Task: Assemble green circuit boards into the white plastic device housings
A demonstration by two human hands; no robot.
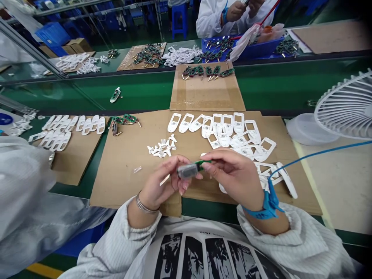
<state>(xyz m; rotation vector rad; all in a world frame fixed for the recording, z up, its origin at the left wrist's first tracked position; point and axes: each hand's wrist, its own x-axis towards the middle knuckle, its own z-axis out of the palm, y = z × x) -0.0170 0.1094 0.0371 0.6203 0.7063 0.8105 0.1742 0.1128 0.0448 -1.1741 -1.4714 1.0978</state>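
Careful: left hand (162,185) and right hand (236,175) pinch the green board (189,169) over the cardboard (122,170) near edge, and any slip could drop it.

1. The circuit board (190,169) is matt green laminate, with a grey part that looks like glossy plastic.
2. The cardboard sheet (122,170) under it is brown, matt, rough paperboard.
3. At 2 o'clock of the board, the shells (238,123) are smooth white plastic.
4. At 8 o'clock, the bangle (143,206) is polished metal.
5. At 4 o'clock, the wrist strap (269,203) is blue cloth.
6. At 12 o'clock, the belt (139,91) is glossy green.
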